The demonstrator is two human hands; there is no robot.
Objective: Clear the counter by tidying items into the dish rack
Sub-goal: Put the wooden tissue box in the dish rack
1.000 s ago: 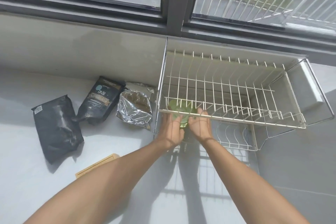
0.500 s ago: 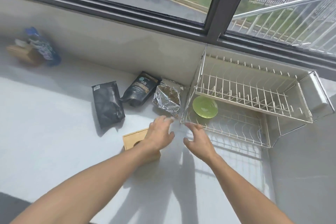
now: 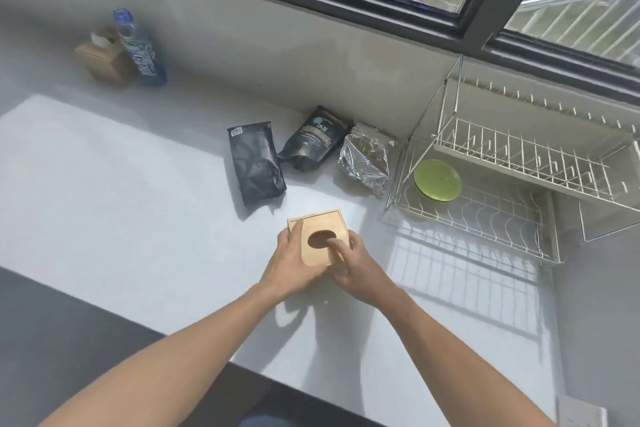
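A square wooden box (image 3: 323,230) with an oval hole in its top sits on the white counter in front of me. My left hand (image 3: 291,263) grips its left side and my right hand (image 3: 353,265) grips its near right corner. To the right stands the two-tier wire dish rack (image 3: 485,229). A green plate (image 3: 437,180) lies on the rack's lower tier at its left end. Behind the box lie a plain black pouch (image 3: 256,163), a printed black pouch (image 3: 317,139) and a crumpled foil bag (image 3: 365,158).
At the far left against the wall stand a brown cardboard box (image 3: 102,61) and a blue-capped water bottle (image 3: 140,50). The counter's dark front edge (image 3: 69,333) runs below my arms. A window frame runs along the back.
Both hands left the green plate in the rack's lower tier, drew back to the left and closed on the wooden box. My view swung left and back.
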